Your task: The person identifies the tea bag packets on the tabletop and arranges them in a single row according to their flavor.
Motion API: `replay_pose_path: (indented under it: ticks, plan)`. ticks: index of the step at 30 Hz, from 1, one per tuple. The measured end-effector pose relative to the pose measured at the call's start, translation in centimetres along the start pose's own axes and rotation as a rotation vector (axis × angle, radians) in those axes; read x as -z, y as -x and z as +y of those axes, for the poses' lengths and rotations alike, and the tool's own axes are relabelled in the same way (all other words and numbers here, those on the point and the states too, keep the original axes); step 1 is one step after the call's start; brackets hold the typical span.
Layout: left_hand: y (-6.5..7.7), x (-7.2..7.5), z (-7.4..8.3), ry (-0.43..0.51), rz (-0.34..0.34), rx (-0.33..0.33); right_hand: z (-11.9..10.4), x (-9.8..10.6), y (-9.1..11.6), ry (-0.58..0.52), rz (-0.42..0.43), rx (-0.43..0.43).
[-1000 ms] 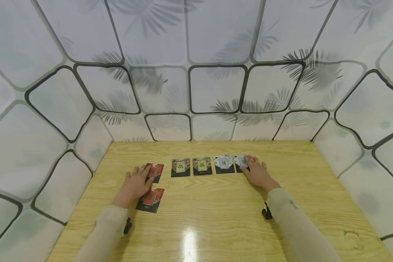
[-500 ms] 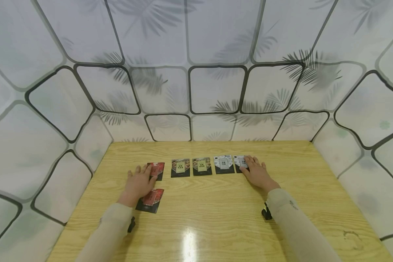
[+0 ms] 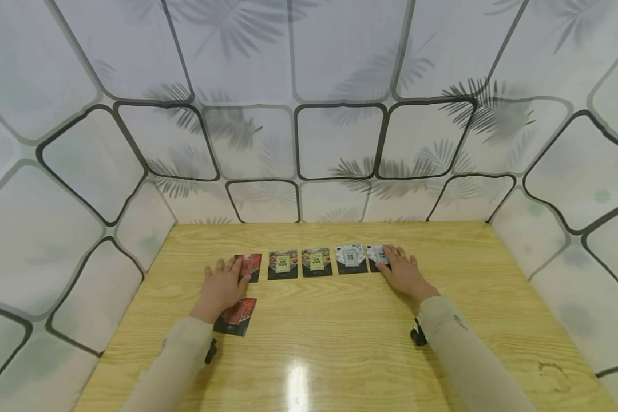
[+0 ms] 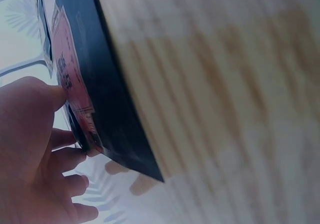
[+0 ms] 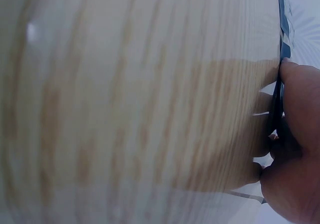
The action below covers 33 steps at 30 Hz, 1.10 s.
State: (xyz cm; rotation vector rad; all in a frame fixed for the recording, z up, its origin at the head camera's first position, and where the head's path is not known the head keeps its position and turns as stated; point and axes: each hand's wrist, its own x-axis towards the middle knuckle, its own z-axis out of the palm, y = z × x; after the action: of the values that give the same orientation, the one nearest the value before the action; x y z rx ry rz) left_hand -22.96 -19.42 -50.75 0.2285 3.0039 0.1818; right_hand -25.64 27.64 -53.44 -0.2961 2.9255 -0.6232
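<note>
My left hand (image 3: 221, 289) lies over the left part of a red-and-black flat packet (image 3: 250, 266), fingers extended and touching it. Below that hand is a second red-and-black packet (image 3: 237, 317), tilted and partly covered by the hand; a packet with a red label (image 4: 102, 109) looms large in the left wrist view. My right hand (image 3: 405, 276) rests on the right side of a white-and-black packet (image 3: 377, 255), hiding part of it. Between the hands lie a second white packet (image 3: 351, 259) and two yellow-labelled packets (image 3: 283, 264), all flat in a row.
The wooden table (image 3: 309, 320) extends in front of the row, with a bright glare spot. A patterned fabric wall (image 3: 340, 143) stands behind the table and on both sides. Dark wrist devices (image 3: 419, 335) hang under the sleeves.
My left hand has slid the upper red packet rightward and slightly away, closer to the row of packets. The packet has also straightened a little. My right hand stays in place.
</note>
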Motion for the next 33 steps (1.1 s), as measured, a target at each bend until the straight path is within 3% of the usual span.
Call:
replay_pose_path:
  ticks: [24,29,33]
  plan:
    - [-0.5,0.3,0.7,0.024,-0.004,-0.005,0.1,0.2,0.0,-0.007,0.002,0.002]
    - [-0.5,0.2,0.2,0.024,0.023,-0.045,-0.2,0.3,0.2,0.005,0.009,0.004]
    - [0.3,0.5,-0.8,0.062,0.076,-0.096,-0.4,0.3,0.1,0.002,0.003,0.006]
